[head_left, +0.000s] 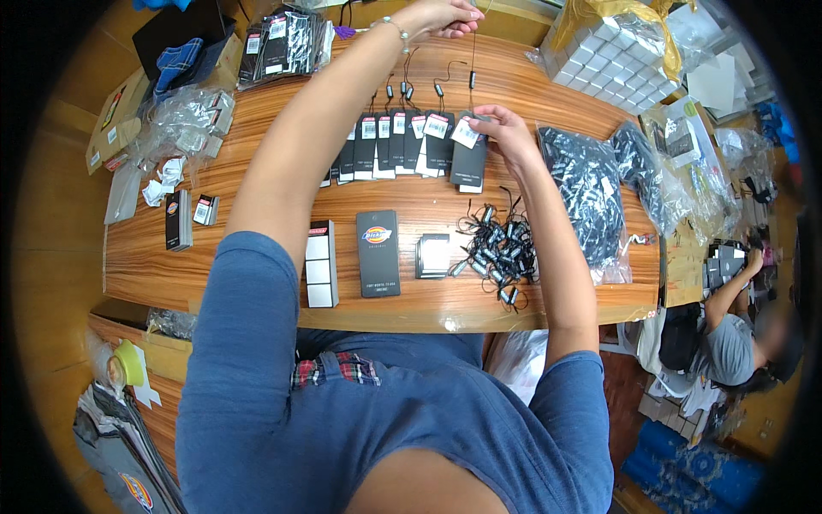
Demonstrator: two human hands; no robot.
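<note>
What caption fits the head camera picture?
Left hand holds up a cord, right hand holds its black tag, above a wooden table.

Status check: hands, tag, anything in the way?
Left hand pinching cord, straight above tag. Right hand gripping tag near its top. Tag row close on the left; nothing seen blocking.

Counting gives two bare hands, a left hand (441, 19) at twelve o'clock and a right hand (509, 135) at one, with one black hang tag (467, 167) on one cord (473, 53), plus at least five overlapping labelled tags (439, 154) towards twelve, the row partly hidden. Towards nine are one tall black card stack (378, 257), one label stack (321, 272) and, farther out, two small stacks (175, 218). Towards three come one square-card stack (435, 255) and one heap of black seal strings (505, 248), too tangled to count.
</note>
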